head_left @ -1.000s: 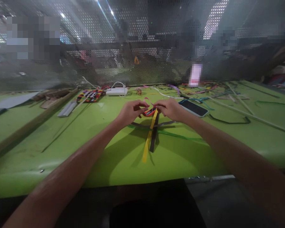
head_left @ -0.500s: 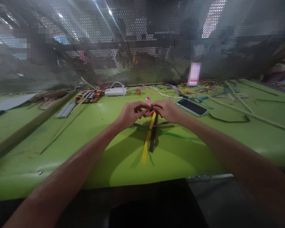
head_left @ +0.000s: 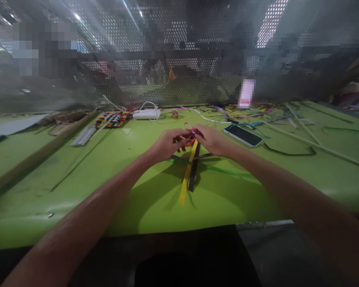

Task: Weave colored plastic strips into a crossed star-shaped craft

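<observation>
A pink strip [head_left: 187, 125] bends into a small loop above the table, between my two hands. My right hand [head_left: 211, 139] pinches it, thumb and index finger pressed together. My left hand [head_left: 167, 144] is curled at the left side of a small orange-red woven piece [head_left: 190, 141], its fingers closed on the strips there. Most of that piece is hidden behind the fingers. From it a yellow strip [head_left: 185, 179] and a dark brown strip [head_left: 193, 175] hang toward me. A green strip [head_left: 227, 171] runs off to the right under my right wrist.
A smartphone [head_left: 243, 135] lies right of my hands on the green table [head_left: 107, 199]. Behind are a white power strip [head_left: 146, 114], a colourful woven piece [head_left: 112, 119] and many loose strips [head_left: 266, 112]. A long wooden pole [head_left: 42, 153] lies left. Perforated metal [head_left: 194, 87] stands behind.
The pink loop has tipped lower and flattened toward my right fingers. My left fingers have loosened and spread slightly. The camera view has shifted a little.
</observation>
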Demonstrator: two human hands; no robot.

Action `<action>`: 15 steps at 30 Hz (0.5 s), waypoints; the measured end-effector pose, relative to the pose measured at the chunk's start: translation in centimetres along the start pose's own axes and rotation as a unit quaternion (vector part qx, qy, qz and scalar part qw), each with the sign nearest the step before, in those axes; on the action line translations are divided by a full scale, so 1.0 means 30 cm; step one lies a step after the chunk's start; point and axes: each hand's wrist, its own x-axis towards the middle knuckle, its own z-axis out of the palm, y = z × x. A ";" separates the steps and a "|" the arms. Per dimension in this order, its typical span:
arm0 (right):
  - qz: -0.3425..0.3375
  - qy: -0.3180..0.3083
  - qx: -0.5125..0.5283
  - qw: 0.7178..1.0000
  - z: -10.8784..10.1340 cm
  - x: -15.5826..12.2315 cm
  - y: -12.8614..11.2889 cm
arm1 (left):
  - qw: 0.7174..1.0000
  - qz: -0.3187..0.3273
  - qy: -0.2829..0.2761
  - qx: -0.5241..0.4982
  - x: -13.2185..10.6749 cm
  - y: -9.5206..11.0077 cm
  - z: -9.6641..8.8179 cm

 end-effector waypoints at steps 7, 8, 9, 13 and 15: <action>-0.010 -0.021 -0.023 0.999 -0.008 0.007 -0.010 | 1.000 0.000 -0.007 -0.017 -0.005 0.015 -0.006; -0.006 -0.025 -0.025 0.999 -0.009 0.007 -0.014 | 1.000 -0.004 -0.010 -0.017 -0.006 0.016 -0.007; -0.002 -0.032 -0.027 0.999 -0.012 0.007 -0.017 | 1.000 -0.009 -0.014 -0.017 -0.006 0.016 -0.007; 0.009 -0.046 -0.031 0.998 -0.019 0.005 -0.026 | 0.999 -0.021 -0.024 -0.028 -0.004 0.013 -0.005; 0.008 -0.043 -0.034 0.998 -0.018 0.004 -0.026 | 0.998 -0.029 -0.035 -0.039 -0.005 0.016 -0.003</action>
